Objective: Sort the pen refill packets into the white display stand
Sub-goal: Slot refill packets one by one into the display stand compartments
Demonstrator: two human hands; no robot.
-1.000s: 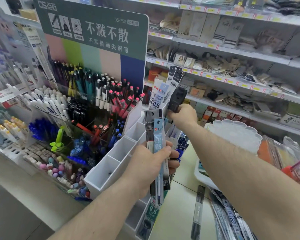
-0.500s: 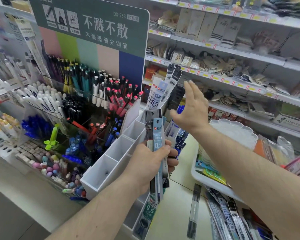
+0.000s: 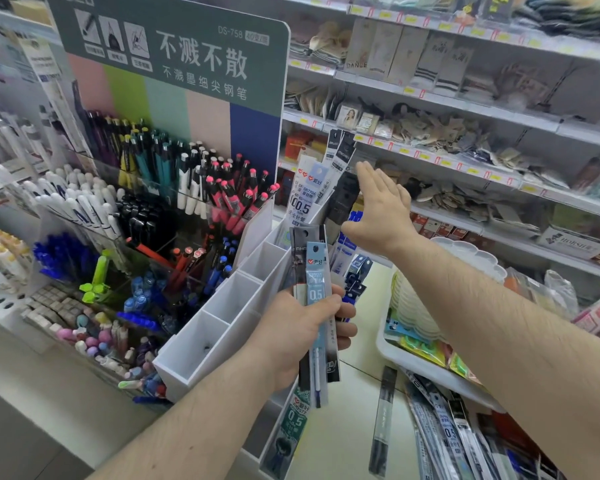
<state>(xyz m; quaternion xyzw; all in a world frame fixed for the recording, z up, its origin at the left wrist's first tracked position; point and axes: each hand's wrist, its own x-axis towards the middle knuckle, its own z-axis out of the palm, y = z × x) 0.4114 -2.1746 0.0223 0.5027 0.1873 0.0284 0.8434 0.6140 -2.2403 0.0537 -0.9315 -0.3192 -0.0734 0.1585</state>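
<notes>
My left hand [image 3: 303,332] grips a small bunch of pen refill packets [image 3: 314,282], a pale blue one in front of dark ones, held upright beside the white display stand [image 3: 205,344]. The stand's near compartments show bare white bottoms. Its far compartment holds standing packets, a white 0.5 one [image 3: 303,192] and a black one [image 3: 342,199]. My right hand [image 3: 381,209] hovers with straight fingers just right of that black packet, holding nothing. More refill packets [image 3: 444,431] lie loose on the surface at lower right.
A pen display [image 3: 174,188] with a green sign stands left of the stand, full of pens and erasers. A white tray [image 3: 395,348] with a stack of white palettes sits to the right. Store shelves of packaged goods run along the back.
A second ago my right hand held the black packet at the far compartment. It has let go, opened and drawn back slightly to the right. My left hand keeps its bunch.
</notes>
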